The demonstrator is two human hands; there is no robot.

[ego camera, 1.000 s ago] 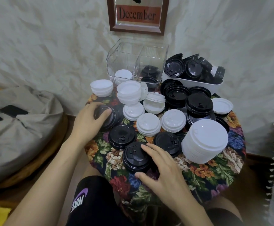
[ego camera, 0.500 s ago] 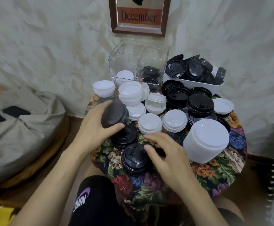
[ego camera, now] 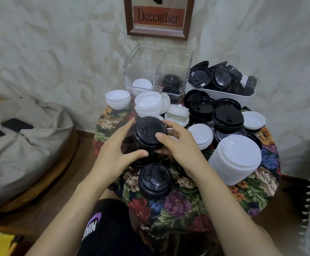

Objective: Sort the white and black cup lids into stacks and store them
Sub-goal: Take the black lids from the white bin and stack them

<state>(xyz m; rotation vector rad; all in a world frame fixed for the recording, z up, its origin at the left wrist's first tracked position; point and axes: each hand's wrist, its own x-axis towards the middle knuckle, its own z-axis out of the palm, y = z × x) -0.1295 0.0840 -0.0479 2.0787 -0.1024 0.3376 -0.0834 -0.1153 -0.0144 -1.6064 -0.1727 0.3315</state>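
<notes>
A grey beanbag point(ego camera: 30, 148) fills the left side, with two dark phones point(ego camera: 17, 124) lying on it. Beside it stands the round tabletop point(ego camera: 187, 207) under a floral cloth, crowded with cup lids. At its far edge, against the wall, sits a clear bin point(ego camera: 143, 67) with two compartments: white lids in the left one, black lids in the right. Just right of it, a white tray point(ego camera: 230, 94) holds a jumble of black lids. On the tabletop's right side a tall white stack point(ego camera: 237, 157) leans over. Shorter white and black piles lie between it and the bin.

The left hand point(ego camera: 117, 154) cups the left side of a black stack point(ego camera: 148, 132) above the tabletop's middle, its thumb under the stack's near edge. The right hand point(ego camera: 180, 146) grips the same stack from the right, thumb pressed on the top lid and fingers curled round the far side. A second black pile, the near stack point(ego camera: 155, 180), sits untouched at the front edge, just below both hands.
</notes>
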